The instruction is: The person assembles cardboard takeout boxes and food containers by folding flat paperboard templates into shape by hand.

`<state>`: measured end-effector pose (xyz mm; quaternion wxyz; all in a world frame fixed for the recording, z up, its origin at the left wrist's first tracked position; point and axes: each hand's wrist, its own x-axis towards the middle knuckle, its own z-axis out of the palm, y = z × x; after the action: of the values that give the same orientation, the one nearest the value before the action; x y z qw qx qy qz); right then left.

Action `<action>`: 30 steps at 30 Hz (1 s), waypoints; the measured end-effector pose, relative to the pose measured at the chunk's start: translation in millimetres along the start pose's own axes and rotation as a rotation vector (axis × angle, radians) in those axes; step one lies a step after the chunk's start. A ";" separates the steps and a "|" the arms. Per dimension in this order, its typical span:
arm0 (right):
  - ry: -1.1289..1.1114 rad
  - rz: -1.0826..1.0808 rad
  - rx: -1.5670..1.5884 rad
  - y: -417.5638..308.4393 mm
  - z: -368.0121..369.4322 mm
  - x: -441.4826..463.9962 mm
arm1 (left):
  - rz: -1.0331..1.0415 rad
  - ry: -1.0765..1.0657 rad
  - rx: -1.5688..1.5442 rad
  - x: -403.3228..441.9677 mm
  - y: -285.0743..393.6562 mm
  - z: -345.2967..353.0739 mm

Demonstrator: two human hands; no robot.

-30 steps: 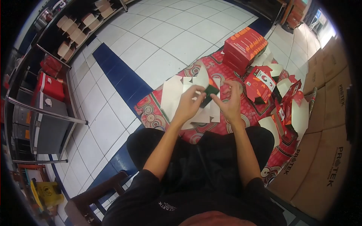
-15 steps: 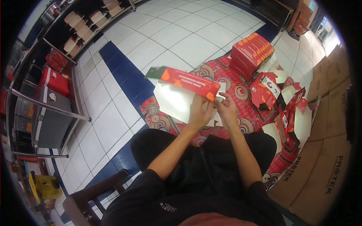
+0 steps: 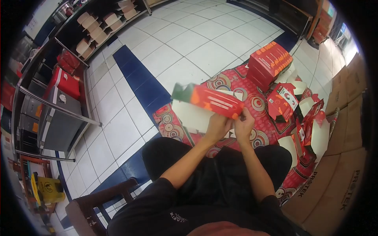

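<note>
I see a red carton point(image 3: 217, 101), orange-patched and dark green at one end, mid-frame over a red cloth point(image 3: 258, 103) patterned with rings. White floor tiles point(image 3: 189, 70) meet a blue band point(image 3: 138, 76) left of centre; brown boxes point(image 3: 334, 173) at right bear black lettering.

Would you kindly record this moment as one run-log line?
left hand: holds red-and-green cardboard box | right hand: at box's right end | below: flat white cardboard, red patterned cloth | ahead right: stacked red cardboard boxes

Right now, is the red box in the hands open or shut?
Open, it seems: the box's green flap sticks out, though blurred.
</note>
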<state>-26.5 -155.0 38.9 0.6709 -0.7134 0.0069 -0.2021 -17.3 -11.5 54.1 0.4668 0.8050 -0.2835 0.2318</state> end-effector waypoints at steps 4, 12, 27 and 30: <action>-0.062 -0.303 -0.386 -35.4 4.6 -4.2 | -0.235 0.201 -0.238 9.7 4.3 -3.3; -0.192 -0.309 -0.389 -27.0 12.3 -10.4 | -0.432 0.218 -0.527 20.5 6.6 -11.4; -0.067 -0.248 -0.344 -22.4 -5.4 2.4 | -0.248 0.022 -0.217 10.7 4.0 -5.8; -0.086 -0.107 -0.151 -19.0 -2.2 4.9 | -0.284 0.042 -0.277 19.8 9.6 -9.3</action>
<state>-27.6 -156.6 58.6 0.6033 -0.7692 -0.0450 -0.2059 -10.3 -11.9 77.0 0.6070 0.7599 -0.1867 0.1391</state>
